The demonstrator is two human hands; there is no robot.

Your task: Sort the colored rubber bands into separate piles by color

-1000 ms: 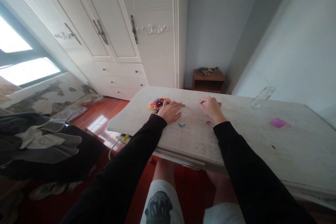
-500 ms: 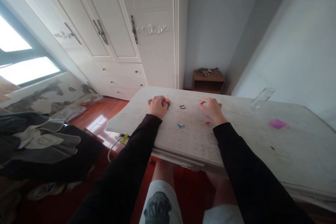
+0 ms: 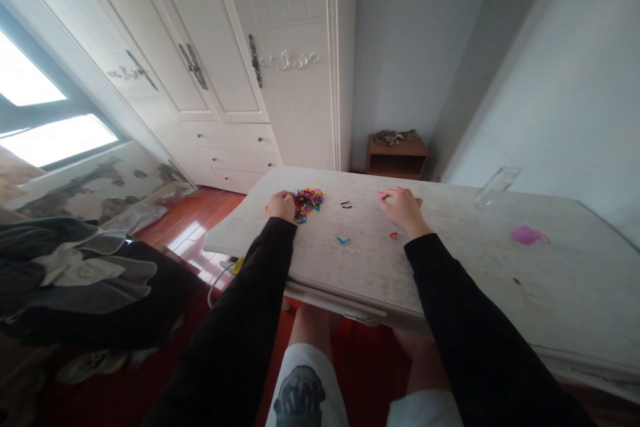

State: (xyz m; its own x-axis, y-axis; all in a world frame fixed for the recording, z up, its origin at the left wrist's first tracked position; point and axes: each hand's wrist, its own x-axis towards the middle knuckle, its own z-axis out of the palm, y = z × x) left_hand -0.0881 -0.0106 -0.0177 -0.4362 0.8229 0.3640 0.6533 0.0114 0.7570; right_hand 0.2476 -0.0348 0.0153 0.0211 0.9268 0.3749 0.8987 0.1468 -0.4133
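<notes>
A heap of small, many-coloured rubber bands lies on the white table. My left hand is closed at the heap's left edge, its fingertips turned away from view. To the right, my right hand rests low over the table with thumb and fingers pinched together. A bit of pink band shows at its fingertips; whether it is gripped or only touched is unclear. Between the hands lie black bands. Nearer me are blue bands and a red band.
A clear glass stands at the table's back right. In front of it lies a pink pouch-like thing, and a small dark bit is nearer me. Behind are a white wardrobe and a brown bedside cabinet.
My left hand has drawn back left off the heap, so more of the coloured bands show, spread wider. My right hand stays in nearly the same place.
</notes>
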